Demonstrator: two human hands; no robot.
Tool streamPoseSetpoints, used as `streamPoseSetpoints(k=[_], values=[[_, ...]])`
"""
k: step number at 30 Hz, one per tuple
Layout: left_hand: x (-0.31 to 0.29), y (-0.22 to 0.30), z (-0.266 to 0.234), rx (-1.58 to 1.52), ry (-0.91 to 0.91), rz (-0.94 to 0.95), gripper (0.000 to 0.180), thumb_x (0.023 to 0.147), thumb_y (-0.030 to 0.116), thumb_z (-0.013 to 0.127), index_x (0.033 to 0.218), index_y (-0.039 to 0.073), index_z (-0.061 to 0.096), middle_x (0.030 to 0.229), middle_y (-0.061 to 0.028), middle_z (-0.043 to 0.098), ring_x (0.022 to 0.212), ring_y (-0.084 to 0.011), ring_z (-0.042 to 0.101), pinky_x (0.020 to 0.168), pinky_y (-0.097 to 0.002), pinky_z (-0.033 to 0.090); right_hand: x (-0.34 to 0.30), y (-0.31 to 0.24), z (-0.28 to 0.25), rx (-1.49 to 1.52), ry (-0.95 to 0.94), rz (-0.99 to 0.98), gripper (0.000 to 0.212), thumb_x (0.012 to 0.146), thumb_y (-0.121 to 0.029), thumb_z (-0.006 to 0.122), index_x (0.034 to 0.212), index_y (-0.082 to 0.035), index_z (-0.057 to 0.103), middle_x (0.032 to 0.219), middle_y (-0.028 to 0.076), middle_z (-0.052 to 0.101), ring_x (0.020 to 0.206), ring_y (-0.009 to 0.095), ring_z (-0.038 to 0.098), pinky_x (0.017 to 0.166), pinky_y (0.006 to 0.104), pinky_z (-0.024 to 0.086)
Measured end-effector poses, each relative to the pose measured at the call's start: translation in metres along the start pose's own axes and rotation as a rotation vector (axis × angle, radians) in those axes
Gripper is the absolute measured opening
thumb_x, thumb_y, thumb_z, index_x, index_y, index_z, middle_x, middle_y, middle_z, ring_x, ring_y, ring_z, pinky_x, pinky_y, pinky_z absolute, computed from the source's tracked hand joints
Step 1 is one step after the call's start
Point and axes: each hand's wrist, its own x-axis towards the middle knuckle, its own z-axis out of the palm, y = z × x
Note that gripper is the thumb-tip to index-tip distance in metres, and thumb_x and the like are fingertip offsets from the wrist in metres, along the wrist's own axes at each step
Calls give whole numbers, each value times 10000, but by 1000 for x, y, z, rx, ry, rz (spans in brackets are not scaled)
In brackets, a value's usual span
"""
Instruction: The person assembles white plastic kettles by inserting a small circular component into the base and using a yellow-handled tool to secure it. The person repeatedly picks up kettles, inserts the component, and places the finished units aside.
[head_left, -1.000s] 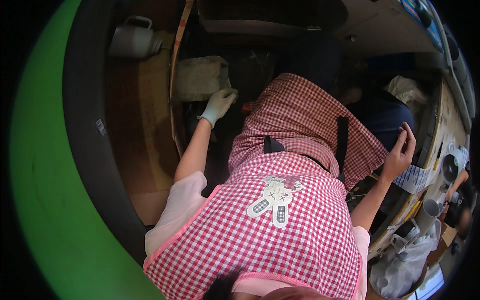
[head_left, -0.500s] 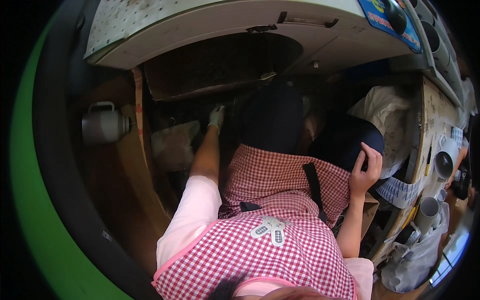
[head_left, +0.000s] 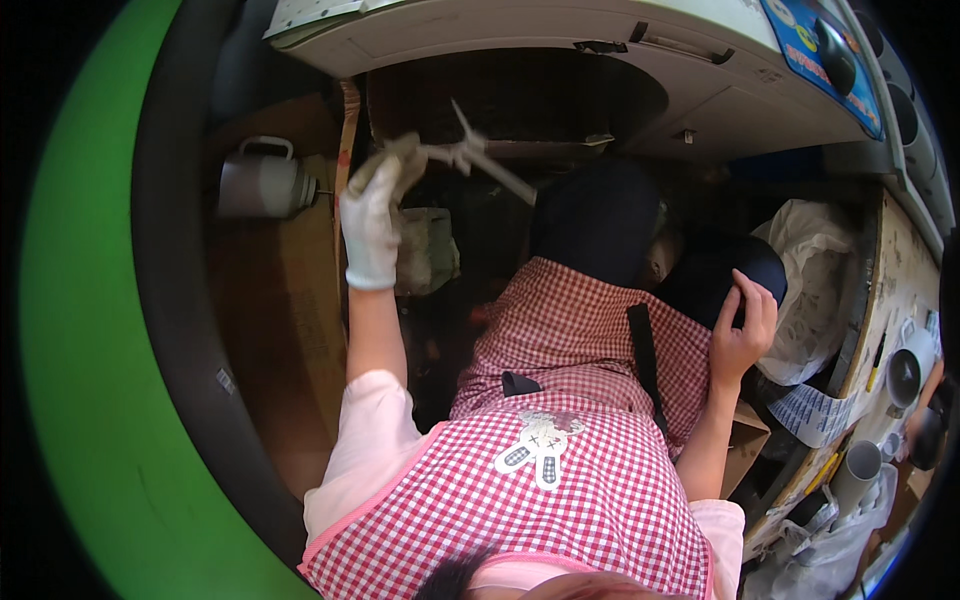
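My left hand (head_left: 372, 215), in a white glove, is raised near a cardboard edge. Its fingers are closed on one end of a pale, thin branched piece (head_left: 480, 158), with a straight bar and short side arms. Motion smears the piece, so its exact kind is unclear. My right hand (head_left: 743, 325) is bare and lies on my dark-trousered knee, fingers loosely stretched and holding nothing. Below the left hand, a whitish translucent bag or block (head_left: 428, 250) sits in the dark space under the machine.
A pale machine housing (head_left: 560, 40) spans the top. At left, a grey handled jug (head_left: 262, 182) lies by cardboard (head_left: 290, 300); a green surface (head_left: 75, 330) curves beyond. A white plastic bag (head_left: 810, 290) and a worn bench (head_left: 868, 290) with grey cylinders (head_left: 905, 375) are at right.
My left hand has come up and nearer from the dark space below, now with the pale branched piece in it. My right hand stays on the knee. The whole view has shifted slightly.
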Motion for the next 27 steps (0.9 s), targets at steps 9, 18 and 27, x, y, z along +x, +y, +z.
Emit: streamPoseSetpoints(k=[9, 18, 27], values=[[63, -69, -120, 574, 448, 258, 472, 977, 192, 695, 1395, -8, 602, 1409, -186, 613, 1315, -346, 578, 1132, -448, 453, -15, -1, -7, -50, 13, 3, 192, 923, 11, 665, 1082, -47, 756, 1001, 123, 718, 940, 299, 678, 859, 387, 530], [117, -14, -328, 1502, 769, 144, 836, 883, 493, 741, 1496, -20, 495, 1471, -257, 561, 1365, -379, 537, 1164, -433, 397, -20, 13, -13, -180, 29, 44, 153, 952, -14, 657, 1078, -38, 741, 998, 110, 717, 930, 281, 677, 852, 381, 523], [-19, 3, -207, 335, 702, 288, 488, 977, 253, 718, 1306, -98, 641, 1291, -184, 670, 1154, -245, 627, 1048, -363, 472, -10, 10, -8, -142, 36, -17, 170, 930, -11, 672, 1076, -54, 747, 995, 120, 711, 937, 300, 675, 864, 386, 527]])
